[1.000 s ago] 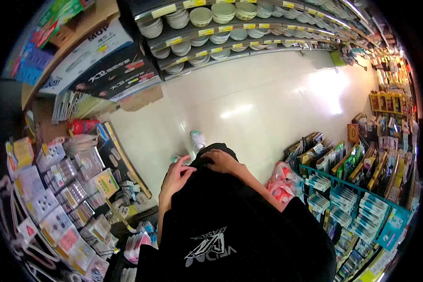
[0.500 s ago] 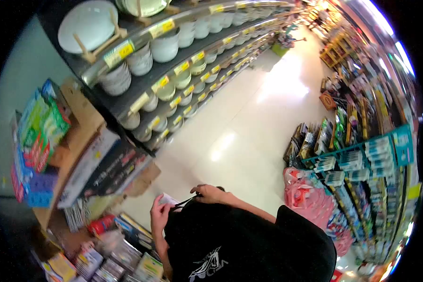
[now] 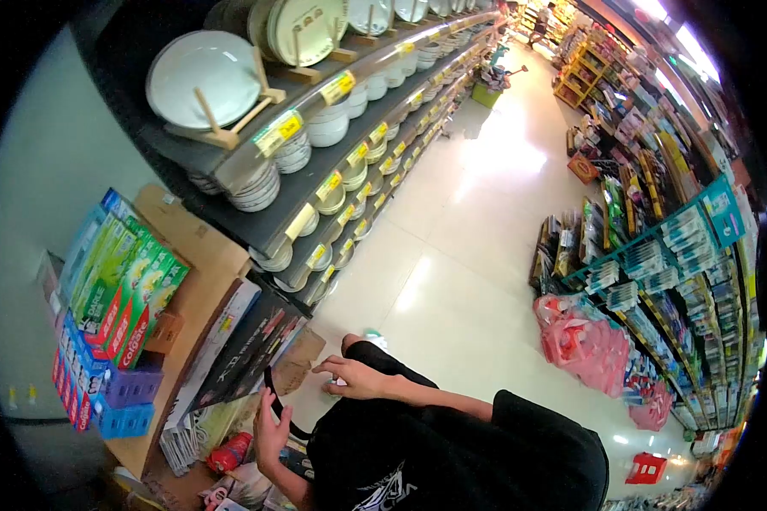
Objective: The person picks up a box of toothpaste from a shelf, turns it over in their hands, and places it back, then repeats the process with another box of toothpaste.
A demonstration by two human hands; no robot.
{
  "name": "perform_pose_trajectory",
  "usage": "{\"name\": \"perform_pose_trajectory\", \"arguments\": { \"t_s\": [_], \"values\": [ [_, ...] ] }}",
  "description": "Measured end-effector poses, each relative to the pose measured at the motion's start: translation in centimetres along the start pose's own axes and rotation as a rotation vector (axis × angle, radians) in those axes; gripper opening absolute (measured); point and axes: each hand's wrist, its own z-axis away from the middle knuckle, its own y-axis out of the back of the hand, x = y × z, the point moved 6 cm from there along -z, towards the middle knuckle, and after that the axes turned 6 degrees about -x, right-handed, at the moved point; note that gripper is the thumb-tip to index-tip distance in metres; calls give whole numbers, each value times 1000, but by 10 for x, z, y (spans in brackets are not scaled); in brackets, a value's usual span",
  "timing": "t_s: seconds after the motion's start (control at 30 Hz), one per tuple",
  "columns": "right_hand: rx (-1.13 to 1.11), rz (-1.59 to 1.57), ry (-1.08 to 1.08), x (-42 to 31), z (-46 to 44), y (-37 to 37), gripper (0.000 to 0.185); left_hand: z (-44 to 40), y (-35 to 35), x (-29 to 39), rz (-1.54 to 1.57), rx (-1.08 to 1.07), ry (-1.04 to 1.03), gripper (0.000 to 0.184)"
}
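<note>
My left hand [image 3: 272, 433] is low in the middle of the view, thumb apart from its fingers. A thin black strap [image 3: 270, 381] runs through that hand and curves towards my black shirt [image 3: 452, 447]. My right hand [image 3: 354, 377] is to the right of it, fingers spread and pointing left, with nothing seen gripped in them. Just under its fingers a small white patch shows; I cannot make out what it belongs to. My bent leg in black cloth [image 3: 388, 362] is beyond the right hand.
Left of me, toothpaste boxes [image 3: 132, 298] stand on a cardboard box [image 3: 198, 247]. Shelves of bowls and plates [image 3: 204, 78] run along the left of the aisle. On the right are pink plastic bags [image 3: 581, 341] and a rack of hanging goods [image 3: 656, 255]. A red basket [image 3: 646, 468] sits lower right.
The hands have moved apart; the right has let go of the strap and spread its fingers. The left hand is lower, with the strap. My view has shifted, showing more of the toothpaste boxes.
</note>
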Motion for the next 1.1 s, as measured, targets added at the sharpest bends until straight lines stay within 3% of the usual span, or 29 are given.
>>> {"name": "perform_pose_trajectory", "arguments": {
  "t_s": [0.07,0.13,0.2,0.3,0.4,0.6,0.63,0.73,0.8,0.87,0.9,1.0,1.07,1.1],
  "values": [
    [-6,15,72,-8,-11,3,40,1,8,-1,40,-53,-12,62],
    [13,320,236,-36,-24,20,38,6,28,9,163,-56,-72,63],
    [149,244,401,-77,-46,43,34,18,65,54,365,-66,-258,66],
    [219,118,450,-143,-71,79,31,29,119,93,599,49,-558,66],
    [284,29,531,-184,-91,109,33,27,172,117,449,494,-724,53],
    [533,225,755,-235,-145,116,41,1,217,129,-228,1151,-721,41],
    [550,208,766,-239,-153,117,43,-1,214,124,-231,1200,-700,40],
    [619,259,772,-251,-182,125,53,-2,218,119,-184,1218,-658,49],
    [620,243,714,-250,-212,128,60,-5,227,130,95,1150,-611,61],
    [630,303,670,-252,-240,130,64,-14,240,128,161,1079,-559,68],
    [582,331,609,-254,-251,129,65,-21,249,123,229,1056,-612,70],
    [441,417,456,-250,-271,126,65,-30,269,104,513,959,-493,72],
    [346,487,417,-249,-277,122,63,-30,280,108,396,995,-496,72],
    [354,437,423,-248,-276,125,59,-29,278,112,499,935,-430,71]
  ]
}}
